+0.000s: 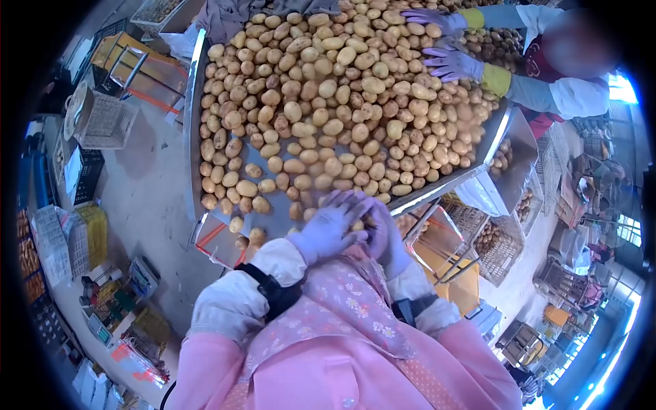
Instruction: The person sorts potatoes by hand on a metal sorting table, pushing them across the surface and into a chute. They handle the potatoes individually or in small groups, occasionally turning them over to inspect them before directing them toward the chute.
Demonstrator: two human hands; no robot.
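Observation:
A large heap of potatoes (321,102) covers the metal sorting table (273,220) in front of me. My left hand (329,229), in a lavender glove, is at the near edge of the heap with its fingers curled inward. Close against it is my right hand (388,240), gloved alike, its fingers bent toward the left one. Between the two gloves a bit of a yellowish potato (359,225) shows, mostly covered by the fingers. A few loose potatoes (257,236) lie just left of my left hand.
Across the table at right, a person's two gloved hands (454,63) rest on the potatoes. Crates (502,249) stand by the right side, and a pale plastic basket (107,121) is at left. The table's raised metal rim (444,186) runs along the right.

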